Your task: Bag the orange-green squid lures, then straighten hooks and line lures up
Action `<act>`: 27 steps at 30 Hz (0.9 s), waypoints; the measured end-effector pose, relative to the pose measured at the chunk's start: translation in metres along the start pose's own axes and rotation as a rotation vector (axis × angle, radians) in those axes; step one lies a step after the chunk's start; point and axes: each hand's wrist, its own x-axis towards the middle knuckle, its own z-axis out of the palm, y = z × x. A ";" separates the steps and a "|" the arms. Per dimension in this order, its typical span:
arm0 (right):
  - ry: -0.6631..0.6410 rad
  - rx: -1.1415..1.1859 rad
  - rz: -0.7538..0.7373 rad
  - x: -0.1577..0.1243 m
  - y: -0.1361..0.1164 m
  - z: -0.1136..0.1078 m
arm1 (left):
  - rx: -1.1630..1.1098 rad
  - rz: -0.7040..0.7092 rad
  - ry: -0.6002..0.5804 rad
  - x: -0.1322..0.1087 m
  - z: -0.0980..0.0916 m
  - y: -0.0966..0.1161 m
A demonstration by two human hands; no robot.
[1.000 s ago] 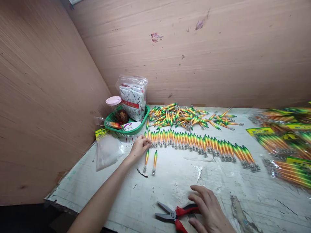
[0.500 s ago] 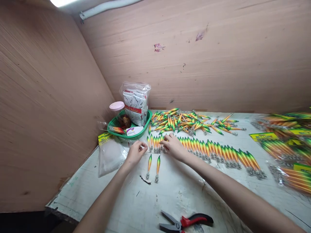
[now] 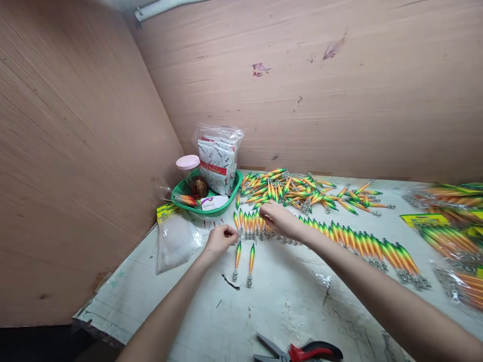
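Observation:
My left hand [image 3: 222, 238] is closed in a pinch at the left end of a row of squid jigs [image 3: 249, 222]. Whatever its fingertips hold, if anything, is too small to make out. Over the same row, my right hand [image 3: 281, 219] bends down with its fingers curled together, and its fingertips are partly hidden. The jigs are slim, green at the top and yellow to orange below, with metal hook crowns at the bottom. Two single jigs, one left [image 3: 237, 260] and one right [image 3: 251, 265], lie on the table just below my hands.
Behind the row lies a loose pile of jigs [image 3: 294, 188]. A green basket [image 3: 226, 205] holds a bag of packets [image 3: 217, 163] and a pink-lidded jar [image 3: 187, 162]. Empty-looking plastic bags [image 3: 175, 244] lie left, bagged jigs [image 3: 449, 237] right, red-handled pliers [image 3: 302, 351] in front.
The view has shifted so the scene sits further right. My right hand has lifted slightly toward the back pile; my left hand stays pinched near the row's left end.

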 end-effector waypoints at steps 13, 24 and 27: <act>0.110 0.078 0.236 -0.165 -0.021 -0.007 | 0.428 0.612 -0.272 0.015 0.014 0.055; 0.356 0.013 0.477 -0.246 -0.009 -0.050 | 0.532 0.684 -0.316 0.028 0.012 0.065; 0.362 -0.037 0.578 -0.266 -0.005 -0.054 | 0.457 0.665 -0.255 0.019 -0.002 0.077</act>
